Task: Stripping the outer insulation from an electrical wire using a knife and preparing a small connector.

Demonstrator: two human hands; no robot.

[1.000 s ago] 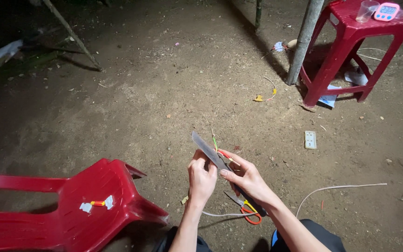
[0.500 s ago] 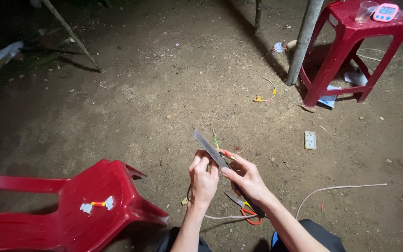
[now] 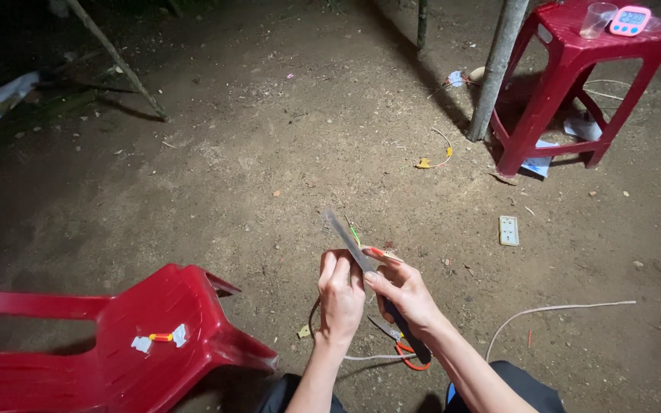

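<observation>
Over dirt ground, right hand gripping knife, left hand pinching wires

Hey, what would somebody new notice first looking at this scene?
Probably the long knife low in the middle, gripped by the right hand with its blade against coloured wires that the left hand pinches. Next come the bright red plastic pieces on the lit dirt ground: a tipped chair at lower left and a stool at upper right carrying a pink timer and a clear cup.
</observation>
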